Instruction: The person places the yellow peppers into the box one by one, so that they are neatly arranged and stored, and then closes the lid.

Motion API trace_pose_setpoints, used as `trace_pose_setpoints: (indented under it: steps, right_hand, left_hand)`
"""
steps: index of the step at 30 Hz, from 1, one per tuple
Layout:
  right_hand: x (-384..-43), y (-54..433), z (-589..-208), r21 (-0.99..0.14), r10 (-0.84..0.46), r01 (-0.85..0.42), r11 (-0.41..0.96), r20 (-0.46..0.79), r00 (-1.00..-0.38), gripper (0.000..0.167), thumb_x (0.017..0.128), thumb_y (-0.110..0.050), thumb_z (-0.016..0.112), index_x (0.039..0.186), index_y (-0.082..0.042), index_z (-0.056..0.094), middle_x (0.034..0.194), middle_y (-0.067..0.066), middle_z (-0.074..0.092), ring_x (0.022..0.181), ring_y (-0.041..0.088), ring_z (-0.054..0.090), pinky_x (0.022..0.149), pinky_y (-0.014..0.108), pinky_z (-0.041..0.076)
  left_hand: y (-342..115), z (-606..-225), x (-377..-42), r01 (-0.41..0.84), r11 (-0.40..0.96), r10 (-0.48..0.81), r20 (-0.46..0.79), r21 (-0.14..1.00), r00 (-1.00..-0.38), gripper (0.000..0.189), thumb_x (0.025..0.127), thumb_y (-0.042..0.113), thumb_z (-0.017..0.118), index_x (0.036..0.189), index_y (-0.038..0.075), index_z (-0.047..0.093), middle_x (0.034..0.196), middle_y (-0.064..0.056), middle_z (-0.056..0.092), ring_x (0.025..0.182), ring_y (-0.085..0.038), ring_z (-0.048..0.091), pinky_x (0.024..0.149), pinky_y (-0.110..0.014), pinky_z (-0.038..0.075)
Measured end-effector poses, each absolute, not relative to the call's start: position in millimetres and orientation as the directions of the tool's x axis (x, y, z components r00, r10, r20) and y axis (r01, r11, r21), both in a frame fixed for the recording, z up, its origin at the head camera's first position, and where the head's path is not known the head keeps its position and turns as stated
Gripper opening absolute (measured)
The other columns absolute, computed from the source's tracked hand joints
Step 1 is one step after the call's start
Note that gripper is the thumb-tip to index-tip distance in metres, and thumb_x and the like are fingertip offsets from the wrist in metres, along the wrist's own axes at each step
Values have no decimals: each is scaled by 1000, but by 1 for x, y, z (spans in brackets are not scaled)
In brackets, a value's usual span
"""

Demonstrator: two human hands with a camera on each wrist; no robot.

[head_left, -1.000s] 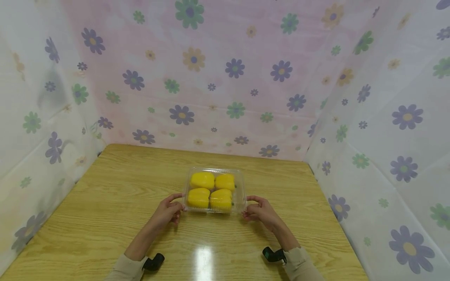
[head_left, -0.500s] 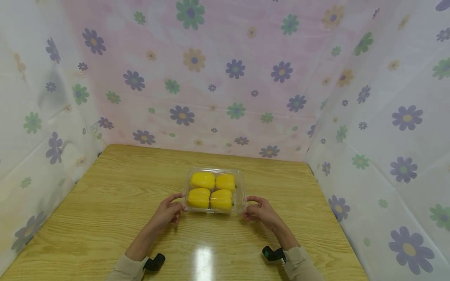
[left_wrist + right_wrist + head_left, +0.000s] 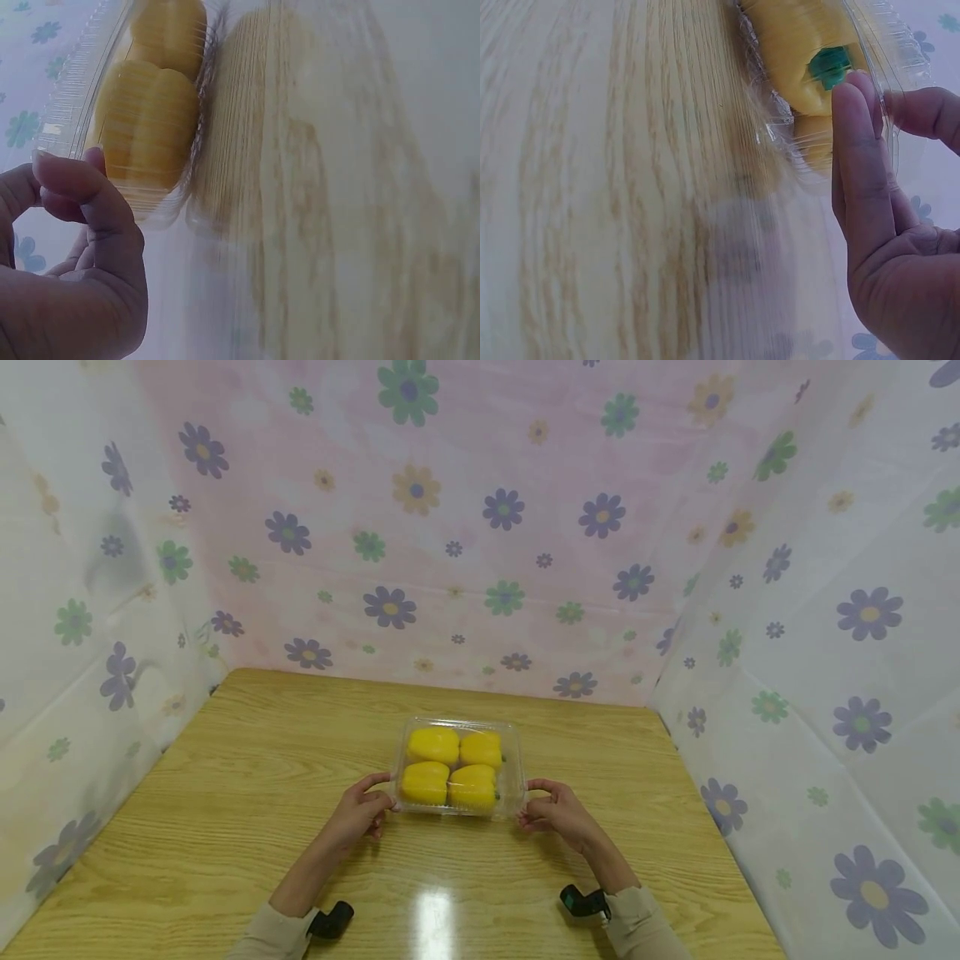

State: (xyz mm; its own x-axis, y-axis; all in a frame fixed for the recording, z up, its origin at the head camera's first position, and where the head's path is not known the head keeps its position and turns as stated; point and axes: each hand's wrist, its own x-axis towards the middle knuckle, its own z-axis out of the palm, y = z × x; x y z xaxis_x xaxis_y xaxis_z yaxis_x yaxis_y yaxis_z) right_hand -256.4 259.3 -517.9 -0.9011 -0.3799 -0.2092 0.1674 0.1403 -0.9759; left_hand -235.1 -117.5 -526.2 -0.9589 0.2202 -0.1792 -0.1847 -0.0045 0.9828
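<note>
A clear plastic clamshell box [image 3: 512, 781] is in the middle of the head view, holding several yellow bell peppers [image 3: 433, 746] in two rows. My left hand [image 3: 357, 814] pinches the rim at its left front corner, thumb and fingers on either side. Opposite it, my right hand [image 3: 561, 817] pinches the right front corner. Close up in the left wrist view, the ribbed plastic rim [image 3: 64, 105] meets my fingertips. A green pepper stem [image 3: 829, 67] shows through the plastic in the right wrist view. Whether the box touches the table or hangs just above it, I cannot tell.
The wooden table [image 3: 300, 718] is shiny and reflects a light near its front. Flower-patterned sheets [image 3: 450, 527] stand behind it and along both sides. A black device is strapped at each wrist, such as the left one [image 3: 332, 919].
</note>
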Motion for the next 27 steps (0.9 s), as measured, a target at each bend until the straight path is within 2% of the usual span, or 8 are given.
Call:
trace_pose_setpoints:
  steps: [9,17,27]
  right_hand:
    - [-257,259,-520,-976,-396,175,131,-213,-893,56,99,-5,56,146,15,34,100,16,75,91,20,73,86,36,61]
    - [-255,260,-521,-978,-407,160,132,-200,-891,58,103,-14,55,149,13,32,110,20,71,99,23,71,90,37,60]
    - [-248,261,-517,-982,-454,102,161,-165,-876,60,108,-22,52,152,12,28,127,28,62,109,28,68,96,41,57]
  left_hand:
    - [-119,-529,-236,-184,-22,233,-174,983,-957,49,104,8,52,151,1,39,92,-6,69,62,-9,46,57,-23,47]
    - [-123,-530,-237,-155,-14,257,-146,988,-955,52,105,11,55,152,-2,38,97,-9,71,66,-10,51,60,-24,51]
    - [-134,-527,-237,-92,74,332,-112,993,-937,54,106,19,56,150,-7,38,109,-19,72,73,-12,56,65,-26,55]
